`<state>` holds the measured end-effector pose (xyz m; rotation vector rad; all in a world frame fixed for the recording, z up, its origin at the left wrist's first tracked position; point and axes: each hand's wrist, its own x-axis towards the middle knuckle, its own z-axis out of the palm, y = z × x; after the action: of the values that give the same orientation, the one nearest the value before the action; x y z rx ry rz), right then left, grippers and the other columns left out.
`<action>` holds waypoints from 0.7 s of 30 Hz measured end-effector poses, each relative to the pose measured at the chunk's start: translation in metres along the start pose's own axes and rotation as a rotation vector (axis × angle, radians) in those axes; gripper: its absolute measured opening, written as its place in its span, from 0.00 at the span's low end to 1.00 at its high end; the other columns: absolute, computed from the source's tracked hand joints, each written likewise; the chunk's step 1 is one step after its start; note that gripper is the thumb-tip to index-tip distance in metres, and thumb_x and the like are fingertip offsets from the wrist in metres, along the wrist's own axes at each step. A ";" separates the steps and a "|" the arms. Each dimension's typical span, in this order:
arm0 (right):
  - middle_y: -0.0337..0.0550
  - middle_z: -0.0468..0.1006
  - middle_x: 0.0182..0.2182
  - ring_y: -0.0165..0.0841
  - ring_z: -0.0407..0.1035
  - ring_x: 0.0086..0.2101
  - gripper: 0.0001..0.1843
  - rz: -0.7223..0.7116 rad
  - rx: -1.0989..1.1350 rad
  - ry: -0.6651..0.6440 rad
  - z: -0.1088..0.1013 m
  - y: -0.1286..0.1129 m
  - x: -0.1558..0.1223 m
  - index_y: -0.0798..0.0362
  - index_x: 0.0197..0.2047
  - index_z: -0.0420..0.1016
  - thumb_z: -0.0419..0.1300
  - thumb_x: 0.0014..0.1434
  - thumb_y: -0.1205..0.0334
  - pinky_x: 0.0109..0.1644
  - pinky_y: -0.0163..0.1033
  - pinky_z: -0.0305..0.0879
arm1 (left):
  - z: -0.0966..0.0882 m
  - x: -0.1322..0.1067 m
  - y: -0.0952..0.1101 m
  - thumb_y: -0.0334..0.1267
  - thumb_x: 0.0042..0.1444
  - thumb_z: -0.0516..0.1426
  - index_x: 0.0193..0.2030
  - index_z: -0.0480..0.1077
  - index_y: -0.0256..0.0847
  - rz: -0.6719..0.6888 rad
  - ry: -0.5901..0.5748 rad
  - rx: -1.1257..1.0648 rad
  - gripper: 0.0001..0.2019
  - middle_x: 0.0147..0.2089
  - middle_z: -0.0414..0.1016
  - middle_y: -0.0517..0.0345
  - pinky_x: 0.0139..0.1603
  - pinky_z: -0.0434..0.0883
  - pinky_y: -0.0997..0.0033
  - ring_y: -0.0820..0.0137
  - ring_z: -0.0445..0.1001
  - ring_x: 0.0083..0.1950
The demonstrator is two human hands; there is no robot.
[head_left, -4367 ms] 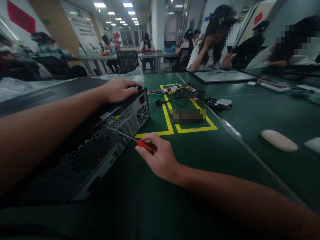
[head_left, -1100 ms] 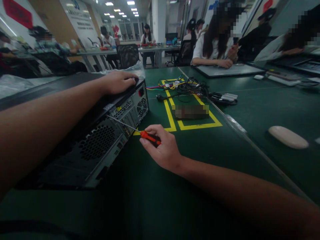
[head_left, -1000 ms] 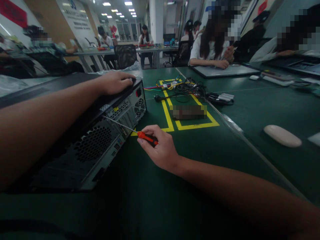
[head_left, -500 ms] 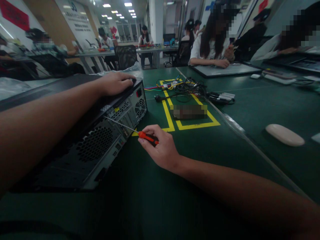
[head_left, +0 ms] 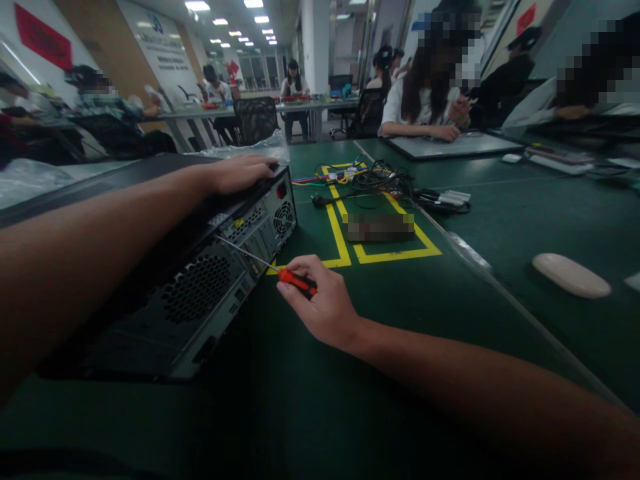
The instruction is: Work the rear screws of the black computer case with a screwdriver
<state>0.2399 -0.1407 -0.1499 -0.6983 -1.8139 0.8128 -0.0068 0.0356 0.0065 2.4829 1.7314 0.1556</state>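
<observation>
A black computer case (head_left: 200, 287) lies on the green table at the left, its rear panel with vents and ports turned toward me. My left hand (head_left: 245, 172) rests flat on its top near the far corner, fingers stretched out. In my right hand (head_left: 325, 300) is a screwdriver (head_left: 295, 280) with a red and black handle, gripped between thumb and fingers. Its long thin shaft points up and left, and the tip meets the upper edge of the rear panel. Any screw at the tip is too small to make out.
Beyond the case lies a tangle of cables (head_left: 383, 179) by yellow tape markings (head_left: 400, 255), with a blurred-out dark object (head_left: 380, 230) inside them. A pale oval mouse-like item (head_left: 571, 275) is at the right. Clear plastic wrap (head_left: 270, 148) sits behind the case. Several people work at tables farther back.
The whole view has shifted slightly, so everything sits a little lower and further right. Both hands and the screwdriver keep nearly the same place against the case.
</observation>
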 end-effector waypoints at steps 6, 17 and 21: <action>0.41 0.88 0.44 0.37 0.85 0.42 0.07 -0.010 0.010 0.012 0.001 -0.003 -0.002 0.45 0.52 0.76 0.68 0.75 0.55 0.51 0.45 0.80 | 0.003 0.005 0.006 0.61 0.66 0.46 0.79 0.76 0.46 0.038 0.056 0.070 0.42 0.78 0.76 0.49 0.86 0.56 0.39 0.38 0.66 0.84; 0.42 0.90 0.44 0.39 0.86 0.43 0.07 -0.021 0.002 0.005 0.001 -0.003 -0.007 0.44 0.52 0.78 0.69 0.75 0.55 0.51 0.45 0.82 | 0.003 -0.011 0.022 0.61 0.68 0.45 0.78 0.76 0.49 0.056 0.068 0.066 0.40 0.78 0.76 0.51 0.84 0.59 0.42 0.41 0.67 0.82; 0.42 0.90 0.45 0.39 0.86 0.44 0.07 -0.019 -0.014 0.024 0.000 -0.004 -0.007 0.45 0.52 0.80 0.70 0.74 0.55 0.52 0.46 0.83 | 0.001 -0.015 0.026 0.63 0.69 0.44 0.80 0.74 0.47 0.035 0.067 0.082 0.42 0.78 0.76 0.49 0.83 0.62 0.46 0.43 0.69 0.81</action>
<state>0.2422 -0.1482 -0.1506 -0.6960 -1.8038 0.7765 0.0119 0.0122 0.0091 2.5957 1.7548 0.1767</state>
